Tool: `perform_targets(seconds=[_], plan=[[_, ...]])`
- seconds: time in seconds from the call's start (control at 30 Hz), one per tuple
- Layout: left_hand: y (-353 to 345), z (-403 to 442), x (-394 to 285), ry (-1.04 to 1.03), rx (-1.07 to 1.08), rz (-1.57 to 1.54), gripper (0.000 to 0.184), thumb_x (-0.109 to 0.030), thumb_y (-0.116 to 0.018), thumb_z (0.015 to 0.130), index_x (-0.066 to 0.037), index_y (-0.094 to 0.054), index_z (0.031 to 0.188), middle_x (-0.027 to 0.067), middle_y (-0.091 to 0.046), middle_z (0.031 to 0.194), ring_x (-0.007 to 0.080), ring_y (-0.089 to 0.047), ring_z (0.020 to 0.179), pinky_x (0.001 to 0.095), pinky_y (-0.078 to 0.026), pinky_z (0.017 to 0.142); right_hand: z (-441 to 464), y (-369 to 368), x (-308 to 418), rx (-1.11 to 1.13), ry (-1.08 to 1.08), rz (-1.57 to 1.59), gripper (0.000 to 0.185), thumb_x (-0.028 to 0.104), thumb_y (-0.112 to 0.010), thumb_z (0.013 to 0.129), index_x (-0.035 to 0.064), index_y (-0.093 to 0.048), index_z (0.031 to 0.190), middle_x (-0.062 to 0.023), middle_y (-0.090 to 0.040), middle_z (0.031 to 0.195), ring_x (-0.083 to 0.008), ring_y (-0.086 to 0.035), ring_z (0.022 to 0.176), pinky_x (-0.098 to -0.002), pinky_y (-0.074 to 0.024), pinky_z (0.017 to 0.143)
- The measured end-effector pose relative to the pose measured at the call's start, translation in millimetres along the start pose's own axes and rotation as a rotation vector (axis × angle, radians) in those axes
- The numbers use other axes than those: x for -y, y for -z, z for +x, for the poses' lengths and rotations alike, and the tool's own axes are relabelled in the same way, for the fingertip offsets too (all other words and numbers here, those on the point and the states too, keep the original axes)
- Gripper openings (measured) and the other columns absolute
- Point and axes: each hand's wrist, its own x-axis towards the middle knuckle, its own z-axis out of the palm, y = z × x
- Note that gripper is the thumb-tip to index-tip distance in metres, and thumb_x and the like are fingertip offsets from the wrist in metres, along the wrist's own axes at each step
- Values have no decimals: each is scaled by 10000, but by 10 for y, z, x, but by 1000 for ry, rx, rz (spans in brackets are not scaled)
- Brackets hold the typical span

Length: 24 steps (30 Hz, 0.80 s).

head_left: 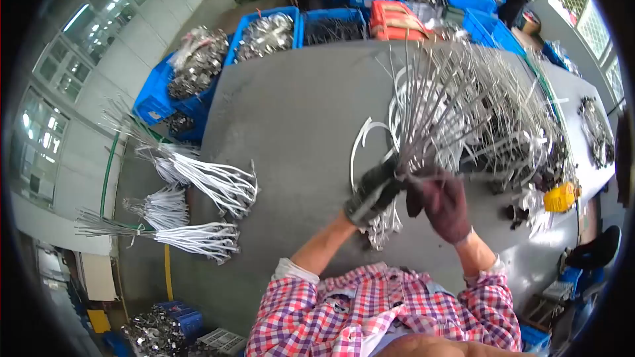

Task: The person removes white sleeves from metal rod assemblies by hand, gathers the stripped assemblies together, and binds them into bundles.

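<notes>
Wire bundle (415, 144) is above the surface (297, 106); the left hand (377, 188) has fingers closed around it, the right hand's (444, 206) I cannot tell. Spreading widely, it may tangle with the neighbouring pile (522, 109).

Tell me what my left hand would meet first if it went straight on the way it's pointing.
Your left hand would probably meet the bundle of thin grey strips right against it first; the heap of strips seems to lie beyond, though depth is unclear.
</notes>
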Motion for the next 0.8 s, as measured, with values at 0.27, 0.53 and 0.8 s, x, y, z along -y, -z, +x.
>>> perform_targets(seconds=[0.27,0.53,0.8], plan=[[90,16,-92,228,-141,-384,324,-301,-577,913,-5,-635,1032,44,-659,887,165,-583,793,274,-461,752,33,-215,-159,-339,-666,1102,306,338,-463,948,66,-491,811,9,-439,517,-74,-397,390,-206,-300,360],[280,313,-345,730,24,-785,280,-275,-560,915,-23,-650,998,36,-659,808,77,-578,708,234,-465,622,366,103,-368,-168,-151,723,246,211,-618,851,13,-604,997,-54,-607,856,-99,-572,675,-222,-435,563],[529,415,279,464,476,-126,246,-212,-639,835,-64,-634,1032,83,-662,889,184,-647,801,330,-505,683,768,378,-335,119,461,-276,160,124,-600,785,27,-575,909,-143,-595,883,-311,-607,819,-382,-494,664]])
